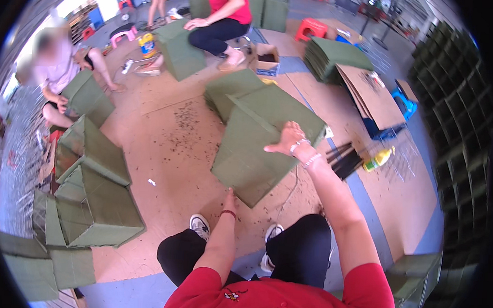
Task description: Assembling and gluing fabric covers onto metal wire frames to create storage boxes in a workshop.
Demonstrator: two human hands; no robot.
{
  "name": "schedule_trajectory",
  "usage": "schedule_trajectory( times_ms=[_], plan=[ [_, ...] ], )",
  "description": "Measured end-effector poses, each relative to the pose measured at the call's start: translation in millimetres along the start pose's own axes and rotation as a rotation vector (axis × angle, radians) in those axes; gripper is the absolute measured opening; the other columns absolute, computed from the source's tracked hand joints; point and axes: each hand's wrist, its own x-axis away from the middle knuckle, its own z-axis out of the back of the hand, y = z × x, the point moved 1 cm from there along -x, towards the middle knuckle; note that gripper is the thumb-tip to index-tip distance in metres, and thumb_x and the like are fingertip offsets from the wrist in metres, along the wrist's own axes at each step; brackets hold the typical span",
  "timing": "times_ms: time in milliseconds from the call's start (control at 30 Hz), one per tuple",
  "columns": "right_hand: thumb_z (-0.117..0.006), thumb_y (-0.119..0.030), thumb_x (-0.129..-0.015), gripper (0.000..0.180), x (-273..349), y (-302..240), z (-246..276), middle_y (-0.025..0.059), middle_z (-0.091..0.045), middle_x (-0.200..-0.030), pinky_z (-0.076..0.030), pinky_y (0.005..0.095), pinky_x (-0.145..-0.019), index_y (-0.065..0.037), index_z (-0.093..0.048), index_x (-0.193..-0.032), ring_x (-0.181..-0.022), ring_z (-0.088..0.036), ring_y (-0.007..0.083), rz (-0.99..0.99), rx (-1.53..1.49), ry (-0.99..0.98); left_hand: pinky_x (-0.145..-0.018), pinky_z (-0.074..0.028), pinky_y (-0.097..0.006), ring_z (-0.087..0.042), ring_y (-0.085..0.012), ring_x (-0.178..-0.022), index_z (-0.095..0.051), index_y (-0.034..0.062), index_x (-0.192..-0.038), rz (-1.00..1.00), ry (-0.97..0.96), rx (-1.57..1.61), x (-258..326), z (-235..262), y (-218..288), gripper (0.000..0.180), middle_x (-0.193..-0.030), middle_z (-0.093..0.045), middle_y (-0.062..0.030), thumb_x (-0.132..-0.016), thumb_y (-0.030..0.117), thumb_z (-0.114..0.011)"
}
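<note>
Green fabric box lies on the floor directly ahead, long axis running away from the person. Right hand rests flat, fingers spread, on its top; left hand touches its near corner, grip unclear.

The person wears a red short-sleeved shirt with a small printed emblem at the chest, black trousers, and white sneakers with dark trim. A thin red band circles the left wrist; pale beaded bracelets circle the right wrist. Forearms are bare.
</note>
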Motion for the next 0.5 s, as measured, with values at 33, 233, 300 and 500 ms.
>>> schedule_trajectory(
  times_ms=[33, 233, 300, 500],
  plan=[
    [-0.073, -0.064, -0.053, 0.118, -2.7, 7.2, 0.2, 0.0291, -0.033, -0.134, -0.028, 0.0427, -0.105, 0.016, -0.028, -0.127, -0.13, -0.027, 0.0393, 0.013, 0.009, 0.002, -0.098, -0.03, -0.05, -0.03, -0.0273, -0.124, -0.033, 0.0085, -0.135, -0.031, -0.103, 0.095, 1.3, -9.4, -1.2, 0.07, -0.136, -0.036, -0.0108, -0.086, 0.056, -0.046],
    [-0.072, -0.067, -0.052, 0.118, -16.0, 27.4, 8.9, 0.0265, -0.035, -0.133, -0.029, 0.0413, -0.105, 0.014, -0.03, -0.127, -0.129, -0.029, 0.0349, -0.04, -0.023, 0.069, -0.1, -0.032, -0.04, -0.044, -0.0245, -0.115, -0.042, 0.009, -0.128, -0.073, -0.218, 0.316, 23.1, -37.5, 4.1, 0.06, -0.125, -0.049, -0.0087, -0.088, 0.054, -0.044],
    [-0.072, -0.067, -0.052, 0.116, -20.1, 29.6, 10.6, 0.0252, -0.036, -0.133, -0.029, 0.0399, -0.105, 0.013, -0.032, -0.126, -0.129, -0.031, 0.034, -0.052, -0.023, 0.038, -0.102, -0.03, -0.039, -0.043, -0.0242, -0.117, -0.044, 0.0089, -0.126, -0.079, -0.205, 0.324, 29.7, -39.9, 6.2, 0.058, -0.125, -0.049, -0.0085, -0.089, 0.053, -0.043],
    [-0.073, -0.066, -0.051, 0.112, -19.9, 21.6, 16.2, 0.0246, -0.042, -0.128, -0.031, 0.037, -0.104, 0.013, -0.038, -0.122, -0.127, -0.035, 0.0331, -0.044, -0.034, -0.022, -0.097, -0.036, -0.041, -0.049, -0.0246, -0.105, -0.045, 0.0055, -0.123, -0.064, -0.227, 0.49, 49.3, -29.0, 17.3, 0.054, -0.115, -0.053, -0.0087, -0.09, 0.049, -0.045]
  ],
)
